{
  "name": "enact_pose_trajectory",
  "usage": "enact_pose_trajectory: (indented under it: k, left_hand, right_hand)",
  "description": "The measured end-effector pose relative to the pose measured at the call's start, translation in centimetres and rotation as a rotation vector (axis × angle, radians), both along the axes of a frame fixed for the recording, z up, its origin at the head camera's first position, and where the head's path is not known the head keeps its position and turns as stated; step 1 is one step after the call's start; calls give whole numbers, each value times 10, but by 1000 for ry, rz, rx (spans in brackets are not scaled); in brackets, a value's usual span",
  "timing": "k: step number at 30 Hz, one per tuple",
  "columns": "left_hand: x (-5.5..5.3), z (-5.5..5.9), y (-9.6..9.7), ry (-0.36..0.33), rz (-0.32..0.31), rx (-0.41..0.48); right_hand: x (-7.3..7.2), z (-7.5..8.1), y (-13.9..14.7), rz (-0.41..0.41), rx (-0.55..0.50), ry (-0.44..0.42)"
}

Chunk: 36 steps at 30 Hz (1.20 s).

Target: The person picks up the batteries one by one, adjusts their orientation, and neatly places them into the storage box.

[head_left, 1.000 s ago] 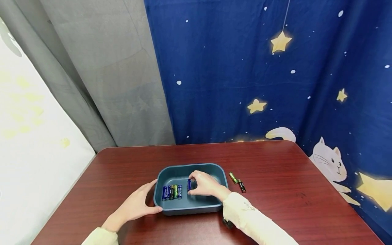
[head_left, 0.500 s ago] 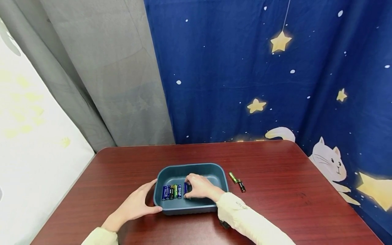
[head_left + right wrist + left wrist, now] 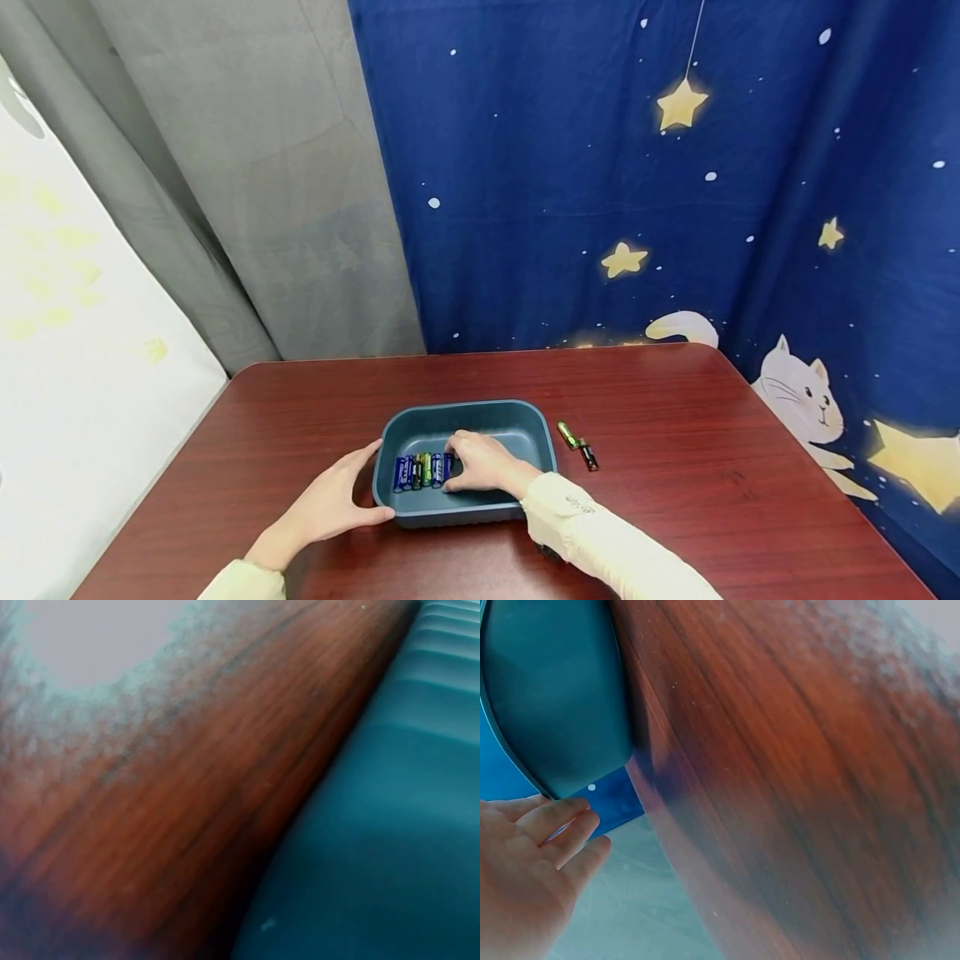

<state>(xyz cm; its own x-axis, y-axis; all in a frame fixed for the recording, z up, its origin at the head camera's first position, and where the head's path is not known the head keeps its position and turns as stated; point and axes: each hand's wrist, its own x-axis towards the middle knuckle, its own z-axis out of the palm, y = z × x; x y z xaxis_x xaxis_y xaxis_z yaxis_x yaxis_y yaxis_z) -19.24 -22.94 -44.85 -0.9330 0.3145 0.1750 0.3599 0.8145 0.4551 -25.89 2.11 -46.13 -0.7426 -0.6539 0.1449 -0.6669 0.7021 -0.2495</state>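
My left hand (image 3: 330, 500) rests against the left end of a dark teal plastic tray (image 3: 495, 492), thumb at the front left corner and fingers farther back. In the left wrist view its fairly straight fingers (image 3: 570, 838) touch the tray's rim. Inside the tray, my right hand (image 3: 483, 462) pinches a blue battery (image 3: 447, 467) between thumb and fingers, holding it parallel to a row of batteries (image 3: 417, 472) at its left. That row mixes blue, black and green ones, side by side. The right wrist view has only the tray's ribbed outer wall (image 3: 390, 825), not the hand.
A green battery (image 3: 567, 435) and a black battery (image 3: 588, 456) lie on the reddish-brown wooden table (image 3: 675, 500), right of the tray. A grey curtain (image 3: 277, 183) and a blue starry curtain (image 3: 540, 167) hang behind the table.
My right hand has slid the blue battery leftward across the tray, right up to the row's right end. My left hand has stayed at the tray's left end.
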Motion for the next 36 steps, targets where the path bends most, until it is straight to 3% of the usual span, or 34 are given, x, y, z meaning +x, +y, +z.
enact_pose_trajectory:
  k: [11,24,36]
  left_hand:
    - [-2,-2,0,49,-17,-7]
    - [-2,-2,0,53,-15,-10]
    - [-2,-3,-1,51,-13,-11]
  right_hand:
    - [-1,0,1,-8,-23,-4]
    - [3,11,10,27,-109,-44]
    - [5,37,51,29,-166,-35]
